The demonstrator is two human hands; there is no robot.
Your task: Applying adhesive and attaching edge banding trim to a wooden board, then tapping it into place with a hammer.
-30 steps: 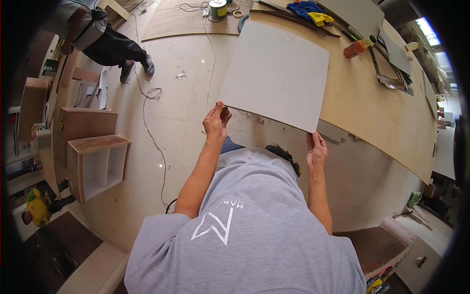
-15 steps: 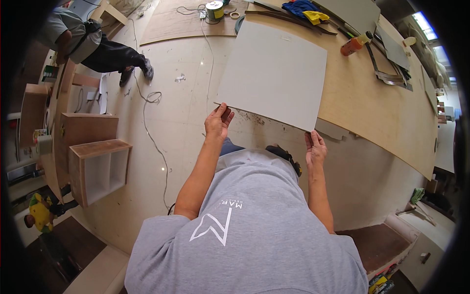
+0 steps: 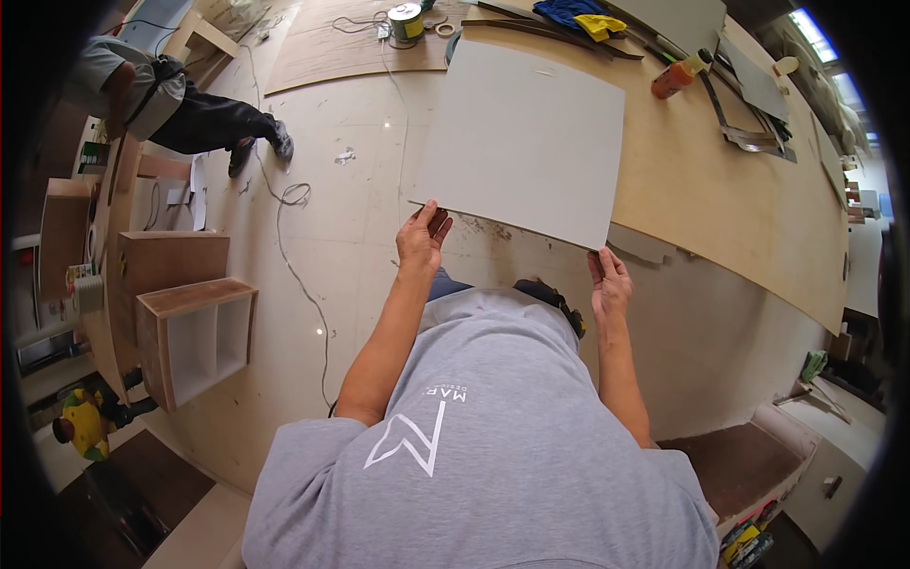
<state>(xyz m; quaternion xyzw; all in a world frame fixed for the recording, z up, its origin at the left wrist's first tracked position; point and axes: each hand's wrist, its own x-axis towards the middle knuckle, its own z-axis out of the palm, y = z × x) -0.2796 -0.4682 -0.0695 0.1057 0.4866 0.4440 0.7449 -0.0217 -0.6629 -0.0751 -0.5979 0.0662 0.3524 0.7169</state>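
A square light-grey panel (image 3: 526,137) is held out in front of me, partly over the left part of a wooden worktable (image 3: 730,199). My left hand (image 3: 422,237) pinches the panel's near left corner, thumb on top and fingers curled beneath. At the near right corner my right hand (image 3: 609,277) grips the edge in the same way. The panel hides the table's left edge, and whether its far side rests on the table I cannot tell.
On the worktable lie an orange bottle (image 3: 681,74), a blue and yellow cloth (image 3: 586,19) and dark edging strips (image 3: 739,128). A can (image 3: 406,21) stands on a board beyond. A cable (image 3: 294,261) crosses the floor. A wooden cabinet (image 3: 196,339) and a co-worker (image 3: 180,100) are at left.
Both hands keep their hold on the panel. The view has shifted slightly, so the table and the things on it appear a little further left.
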